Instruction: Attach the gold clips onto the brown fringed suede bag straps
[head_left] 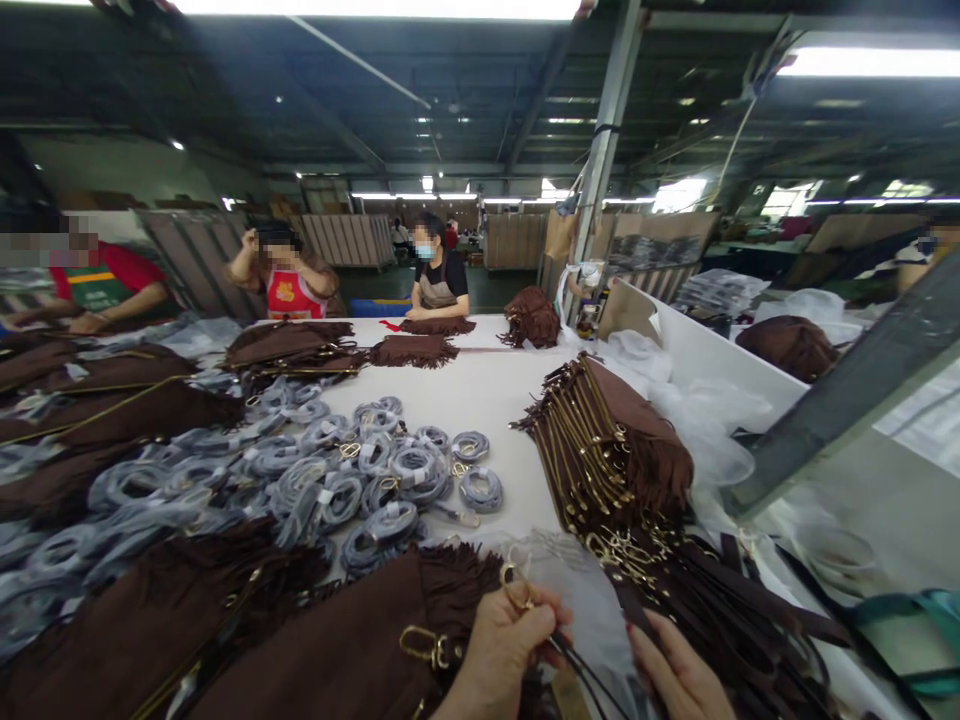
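Two left fingers point(535, 625) pinch a gold clasp point(511, 582); I can't tell what the cut-off right hand point(681, 668) grips.

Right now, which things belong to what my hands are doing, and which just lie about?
Likely the job:
gold clasp, in your left hand
dark straps, by your right hand
brown fringed bags
perhaps wrapped grey coils

Seemingly just lying about:
crumpled clear plastic
teal-edged item, right
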